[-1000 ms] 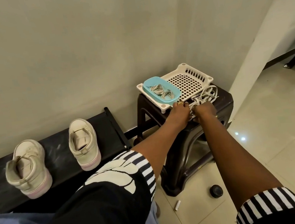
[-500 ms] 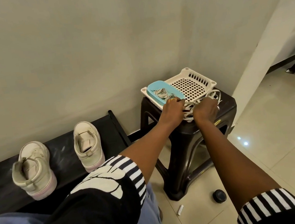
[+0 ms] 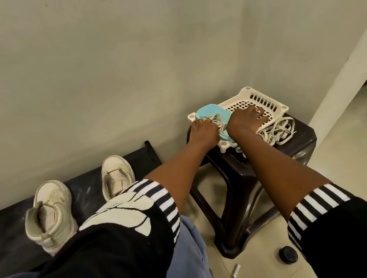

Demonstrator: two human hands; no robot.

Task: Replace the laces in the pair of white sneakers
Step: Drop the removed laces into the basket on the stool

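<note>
Two white sneakers without laces stand on a black bench (image 3: 6,232), one at the left (image 3: 48,213) and one further right (image 3: 115,175). A dark plastic stool (image 3: 299,147) carries a white perforated basket (image 3: 266,103). Inside the basket sits a light blue dish (image 3: 209,110) holding laces. My left hand (image 3: 202,132) grips the dish's near edge with curled fingers. My right hand (image 3: 248,119) lies across the basket's front rim with its fingers spread. A loose pile of whitish laces (image 3: 278,130) rests on the stool beside it.
A plain wall stands close behind the bench and stool. On the tiled floor by the stool's foot lie a black round cap (image 3: 288,255) and a small white stick (image 3: 235,271). My black-and-white sleeves and blue-clad legs fill the foreground.
Both hands have left the lace pile on the stool. The left moved to the blue dish, and the right moved up onto the white basket. The camera has shifted, so the stool sits further right.
</note>
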